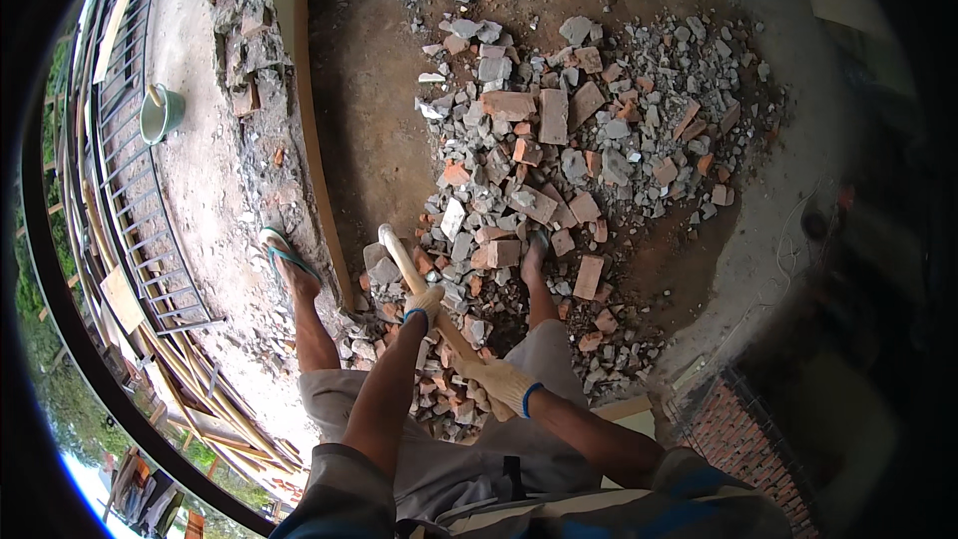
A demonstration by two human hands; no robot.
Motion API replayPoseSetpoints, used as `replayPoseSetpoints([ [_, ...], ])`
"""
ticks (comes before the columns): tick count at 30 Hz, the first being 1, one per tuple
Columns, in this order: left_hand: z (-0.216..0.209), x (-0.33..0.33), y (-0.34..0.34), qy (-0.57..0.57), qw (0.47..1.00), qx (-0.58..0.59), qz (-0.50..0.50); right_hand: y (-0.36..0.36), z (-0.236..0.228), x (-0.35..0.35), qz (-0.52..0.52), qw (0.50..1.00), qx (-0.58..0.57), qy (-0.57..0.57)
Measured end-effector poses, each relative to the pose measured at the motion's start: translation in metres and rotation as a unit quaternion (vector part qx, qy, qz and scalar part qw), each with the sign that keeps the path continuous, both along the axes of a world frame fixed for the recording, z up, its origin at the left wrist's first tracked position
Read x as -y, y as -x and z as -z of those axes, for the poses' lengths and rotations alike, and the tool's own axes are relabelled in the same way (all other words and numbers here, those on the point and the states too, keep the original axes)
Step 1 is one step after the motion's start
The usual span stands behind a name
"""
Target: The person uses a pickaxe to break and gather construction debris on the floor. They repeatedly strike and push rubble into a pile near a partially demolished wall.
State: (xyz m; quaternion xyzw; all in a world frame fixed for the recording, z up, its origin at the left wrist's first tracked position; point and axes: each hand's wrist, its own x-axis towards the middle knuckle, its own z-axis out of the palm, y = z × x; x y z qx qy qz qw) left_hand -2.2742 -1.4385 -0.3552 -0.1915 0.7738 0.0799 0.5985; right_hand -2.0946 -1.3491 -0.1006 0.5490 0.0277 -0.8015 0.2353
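Note:
Both my hands wear cream work gloves with blue cuffs and grip one long wooden-handled tool [454, 337]. My left hand [424, 304] is closed round the middle of the handle. Lower down, nearer my body, my right hand [496, 385] is wrapped round it too. The handle slants up and left to a pale far end, beside a grey flat piece [380, 266]; I cannot tell whether that is the tool's head or rubble. Under and ahead of the tool lies a heap of broken bricks and concrete [509, 175].
My left foot, in a sandal [284, 245], stands on the broken wall base [261, 195]; my right foot is among the rubble. A green bucket [161, 115] and a metal-barred frame [135, 190] are at the left. A cable [788, 260] lies at the right.

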Motion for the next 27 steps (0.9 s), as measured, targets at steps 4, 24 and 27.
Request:
replayPoseSetpoints([
  [4,0.006,-0.06,-0.059,-0.145,0.978,-0.005,-0.152,-0.148,-0.073,-0.053,-0.03,0.997,-0.051,-0.04],
  [24,-0.038,-0.258,0.013,-0.349,0.924,-0.083,-0.129,-0.133,0.042,-0.029,-0.22,0.827,-0.041,-0.516],
  [27,-0.034,-0.226,0.04,-0.257,0.941,-0.219,0.011,-0.004,0.102,-0.026,-0.086,0.896,-0.05,-0.433],
])
